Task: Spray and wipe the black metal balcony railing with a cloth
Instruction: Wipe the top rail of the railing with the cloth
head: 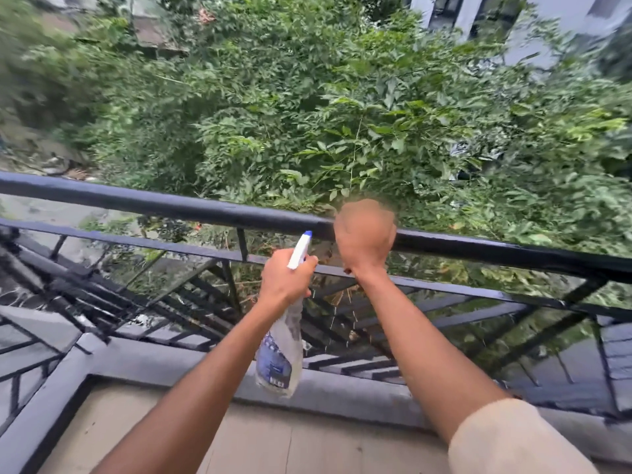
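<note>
The black metal balcony railing (171,203) crosses the view from left to right, its top rail glossy. My left hand (284,278) grips a clear spray bottle (284,354) by the neck. The bottle's white nozzle with a blue tip points up at the top rail. Just to the right, my right hand (366,248) curls over the top rail and is blurred by motion. It holds a brownish cloth (343,295) against the rail. Only the cloth's frayed strands show, hanging below my wrist. Small droplets fall beneath the rail there.
A grey concrete kerb (342,395) carries the railing and turns a corner at the lower left. The tan balcony floor (273,439) lies below my arms. Dense green bushes (342,114) and a pale building (547,22) stand beyond the rail.
</note>
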Tool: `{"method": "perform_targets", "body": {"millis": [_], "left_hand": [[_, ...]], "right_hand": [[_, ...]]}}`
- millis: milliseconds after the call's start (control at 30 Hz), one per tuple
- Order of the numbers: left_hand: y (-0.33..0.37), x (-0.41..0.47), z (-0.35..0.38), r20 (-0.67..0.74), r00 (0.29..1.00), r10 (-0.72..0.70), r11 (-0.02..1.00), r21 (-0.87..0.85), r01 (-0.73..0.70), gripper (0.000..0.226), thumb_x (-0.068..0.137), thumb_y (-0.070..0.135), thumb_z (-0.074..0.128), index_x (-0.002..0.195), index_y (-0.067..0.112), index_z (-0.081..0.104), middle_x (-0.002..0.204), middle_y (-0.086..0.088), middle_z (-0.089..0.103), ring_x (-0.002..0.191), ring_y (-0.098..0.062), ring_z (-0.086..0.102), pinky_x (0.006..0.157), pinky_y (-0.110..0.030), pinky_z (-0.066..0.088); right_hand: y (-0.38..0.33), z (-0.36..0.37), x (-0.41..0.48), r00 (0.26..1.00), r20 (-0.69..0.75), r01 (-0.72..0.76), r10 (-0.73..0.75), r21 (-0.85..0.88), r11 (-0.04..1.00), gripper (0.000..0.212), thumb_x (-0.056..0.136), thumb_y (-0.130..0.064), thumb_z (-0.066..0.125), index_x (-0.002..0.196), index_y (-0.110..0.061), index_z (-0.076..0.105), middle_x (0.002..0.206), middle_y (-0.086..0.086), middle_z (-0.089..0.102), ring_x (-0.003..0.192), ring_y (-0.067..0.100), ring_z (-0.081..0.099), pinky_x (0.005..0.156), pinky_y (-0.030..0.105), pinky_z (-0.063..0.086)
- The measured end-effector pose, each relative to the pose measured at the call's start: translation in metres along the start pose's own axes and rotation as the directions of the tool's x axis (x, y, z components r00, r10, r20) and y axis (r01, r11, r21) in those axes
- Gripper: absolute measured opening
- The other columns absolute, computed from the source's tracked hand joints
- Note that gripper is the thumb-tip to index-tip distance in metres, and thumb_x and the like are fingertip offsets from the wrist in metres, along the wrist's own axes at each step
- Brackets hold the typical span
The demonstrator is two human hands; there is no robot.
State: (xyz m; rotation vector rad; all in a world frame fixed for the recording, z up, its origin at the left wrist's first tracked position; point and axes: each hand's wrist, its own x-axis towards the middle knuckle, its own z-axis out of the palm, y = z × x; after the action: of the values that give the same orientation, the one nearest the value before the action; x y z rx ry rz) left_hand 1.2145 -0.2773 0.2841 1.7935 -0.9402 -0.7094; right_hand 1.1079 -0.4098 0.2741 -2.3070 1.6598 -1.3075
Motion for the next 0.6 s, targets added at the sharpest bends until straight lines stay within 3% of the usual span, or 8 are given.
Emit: {"method": "perform_targets", "body": {"millis": [100,233,400,533,600], "left_hand": [[0.0,0.0,0.0,-0.017,1.0,0.023,0.999,0.036,-0.022,0.031,0.097,0.026,0.067,0.072,0.009,0.061,0.062,-0.004,0.065,0.042,-0.014,0.064,0.05,-0.032,0.053],[-0.002,0.001,-0.003,0.09,0.996,-0.008,0.994,-0.107,0.017,0.027,0.096,0.026,0.069,0.083,0.003,0.067,0.075,-0.009,0.075,0.046,-0.022,0.064,0.057,-0.042,0.059],[-0.004,-0.002,-0.009,-0.013,1.0,-0.015,0.996,-0.086,0.014,0.029,0.099,0.024,0.066,0.074,0.011,0.057,0.062,-0.001,0.059,0.046,-0.016,0.062,0.042,-0.024,0.048],[-0.008,-0.001,-0.019,-0.039,0.999,-0.029,0.986,-0.165,0.022,0.026,0.099,0.025,0.067,0.081,0.008,0.061,0.07,-0.005,0.062,0.057,-0.02,0.066,0.051,-0.033,0.06],[-0.009,-0.003,-0.024,-0.052,0.998,-0.03,0.982,-0.19,0.019,0.025,0.099,0.027,0.068,0.085,0.006,0.062,0.074,-0.006,0.065,0.061,-0.019,0.065,0.046,-0.02,0.053]], "right_hand": [[-0.002,-0.001,0.001,1.0,0.015,-0.021,0.021,-0.014,1.0,0.02,0.088,-0.041,0.06,0.103,-0.03,0.069,0.11,-0.007,0.063,0.1,0.025,0.05,0.082,0.037,0.044],[-0.005,-0.003,0.003,0.999,0.038,-0.03,0.032,-0.05,0.998,0.019,0.089,-0.042,0.06,0.103,-0.031,0.068,0.111,-0.008,0.062,0.099,0.023,0.049,0.081,0.036,0.045],[-0.007,-0.005,0.003,0.997,0.064,-0.029,0.033,-0.061,0.998,0.02,0.09,-0.044,0.06,0.105,-0.032,0.068,0.112,-0.009,0.06,0.099,0.022,0.048,0.081,0.034,0.04],[-0.007,-0.005,0.003,0.997,0.057,-0.041,0.045,-0.062,0.997,0.02,0.091,-0.043,0.061,0.105,-0.03,0.068,0.112,-0.008,0.061,0.097,0.018,0.043,0.08,0.033,0.039],[-0.006,-0.005,0.003,0.997,0.056,-0.043,0.046,-0.055,0.998,0.021,0.092,-0.043,0.06,0.106,-0.029,0.068,0.112,-0.007,0.061,0.096,0.015,0.039,0.081,0.034,0.042]]}}
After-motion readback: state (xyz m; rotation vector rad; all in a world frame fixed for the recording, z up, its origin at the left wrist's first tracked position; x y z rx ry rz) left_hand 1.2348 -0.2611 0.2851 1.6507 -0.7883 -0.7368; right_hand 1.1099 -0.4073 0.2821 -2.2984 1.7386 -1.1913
